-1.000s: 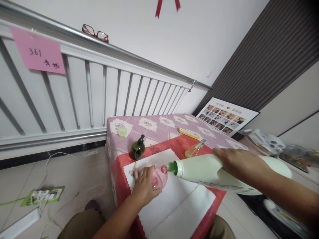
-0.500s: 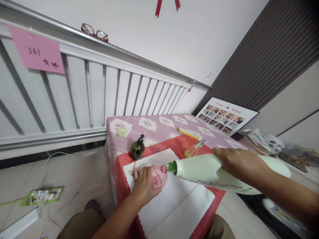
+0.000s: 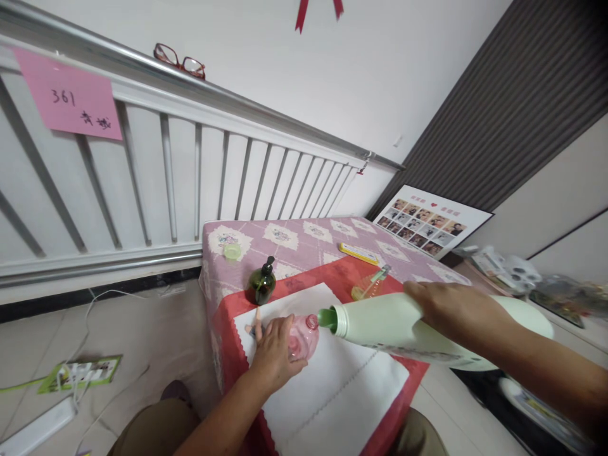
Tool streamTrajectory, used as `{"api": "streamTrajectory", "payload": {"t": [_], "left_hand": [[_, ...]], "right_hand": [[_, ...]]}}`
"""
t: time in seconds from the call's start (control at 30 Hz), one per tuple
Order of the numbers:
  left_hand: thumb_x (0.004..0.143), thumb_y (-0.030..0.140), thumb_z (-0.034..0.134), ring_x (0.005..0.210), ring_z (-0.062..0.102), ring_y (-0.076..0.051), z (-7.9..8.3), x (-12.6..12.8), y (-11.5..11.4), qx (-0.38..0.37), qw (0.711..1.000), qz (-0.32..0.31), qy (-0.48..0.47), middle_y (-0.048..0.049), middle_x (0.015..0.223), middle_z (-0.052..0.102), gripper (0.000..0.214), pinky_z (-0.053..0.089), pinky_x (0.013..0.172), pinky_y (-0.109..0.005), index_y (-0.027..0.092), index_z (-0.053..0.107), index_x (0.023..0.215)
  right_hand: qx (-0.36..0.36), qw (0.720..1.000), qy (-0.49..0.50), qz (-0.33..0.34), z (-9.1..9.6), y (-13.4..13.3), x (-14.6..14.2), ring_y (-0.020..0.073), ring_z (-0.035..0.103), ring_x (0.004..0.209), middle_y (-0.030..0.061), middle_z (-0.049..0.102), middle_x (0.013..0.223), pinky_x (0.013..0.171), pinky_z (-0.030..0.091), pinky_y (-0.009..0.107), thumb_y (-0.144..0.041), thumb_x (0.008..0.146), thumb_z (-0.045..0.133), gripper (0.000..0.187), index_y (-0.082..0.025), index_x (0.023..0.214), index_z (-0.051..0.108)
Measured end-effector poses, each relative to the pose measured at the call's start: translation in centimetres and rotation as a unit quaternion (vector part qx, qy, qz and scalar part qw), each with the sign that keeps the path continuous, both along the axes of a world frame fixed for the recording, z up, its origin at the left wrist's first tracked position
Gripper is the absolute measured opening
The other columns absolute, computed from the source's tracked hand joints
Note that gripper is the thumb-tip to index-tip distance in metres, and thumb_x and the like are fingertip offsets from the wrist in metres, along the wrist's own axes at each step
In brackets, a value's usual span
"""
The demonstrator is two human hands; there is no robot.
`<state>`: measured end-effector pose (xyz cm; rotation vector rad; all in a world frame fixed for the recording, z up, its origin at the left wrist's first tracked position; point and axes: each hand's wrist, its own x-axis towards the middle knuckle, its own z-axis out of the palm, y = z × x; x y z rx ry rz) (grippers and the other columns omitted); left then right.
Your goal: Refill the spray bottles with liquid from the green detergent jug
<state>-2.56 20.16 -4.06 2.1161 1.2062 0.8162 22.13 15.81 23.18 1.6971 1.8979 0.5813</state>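
Observation:
My left hand [image 3: 275,351] is wrapped round a small clear pink bottle [image 3: 304,337] on the white cloth [image 3: 346,396]. Its open neck faces the mouth of a large pale green jug-like bottle [image 3: 380,320]. That big bottle lies tipped nearly level in the air, gripped from above by my right hand [image 3: 434,307]. Green liquid shows inside its mouth, close to the pink neck. Whether liquid is running across I cannot tell. Just beyond my left hand stands a dark green pump bottle [image 3: 263,283].
A clear orange-tinted container [image 3: 368,288] with a green-tipped stick and a yellow box [image 3: 358,253] are farther back. On the floral tablecloth [image 3: 280,235] sits a pale green cap [image 3: 232,251]. A radiator [image 3: 185,171] and a photo board [image 3: 422,221] stand behind.

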Motion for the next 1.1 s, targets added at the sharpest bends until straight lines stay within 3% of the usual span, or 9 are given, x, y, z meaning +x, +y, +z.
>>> {"api": "streamTrajectory", "payload": {"t": [0.53,0.9,1.1], "left_hand": [[0.067,0.041,0.07,0.129,0.045,-0.03,-0.24,0.02,0.11,0.01,1.0,0.0,0.004,-0.0105,0.136,0.054,0.085,-0.003,0.116,-0.059,0.023,0.033,0.14],[0.067,0.038,0.07,0.13,0.044,-0.03,-0.26,0.02,0.04,0.013,1.0,0.001,-0.004,-0.0108,0.136,0.053,0.084,-0.005,0.116,-0.059,0.022,0.033,0.14],[0.066,0.038,0.071,0.129,0.044,-0.03,-0.21,0.02,0.05,0.01,1.0,-0.001,-0.006,-0.011,0.136,0.054,0.084,-0.007,0.115,-0.059,0.023,0.033,0.139]], "right_hand": [[-0.006,1.0,-0.002,-0.011,0.17,0.12,-0.39,0.0279,0.068,0.072,0.0057,0.069,0.079,0.054,0.035,0.031,-0.019,0.081,0.053,0.007,-0.022,0.087,0.053],[0.011,1.0,0.002,0.027,-0.1,0.03,0.36,0.0268,0.068,0.07,0.0059,0.07,0.077,0.054,0.037,0.031,-0.018,0.078,0.056,0.01,-0.022,0.087,0.054],[0.002,1.0,0.007,0.007,0.0,0.03,0.13,0.0271,0.069,0.072,0.0056,0.069,0.079,0.054,0.037,0.031,-0.018,0.08,0.053,0.008,-0.022,0.086,0.053]]}}
